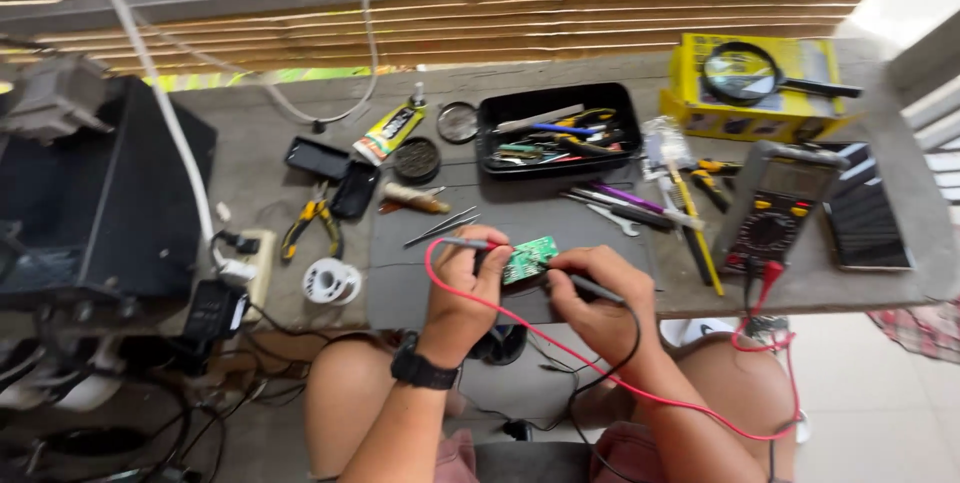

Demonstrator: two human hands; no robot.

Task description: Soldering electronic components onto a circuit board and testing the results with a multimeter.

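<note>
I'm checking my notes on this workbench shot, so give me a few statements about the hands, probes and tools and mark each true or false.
1. The left hand holds the red-lead probe. True.
2. The right hand holds a probe on a black lead. True.
3. The green circuit board lies inside the black tray. False: it sits between the two hands, on the dark mat.
4. The multimeter is left of the hands. False: it is to their right.
5. A magnifying glass rests on the yellow box. True.
</note>
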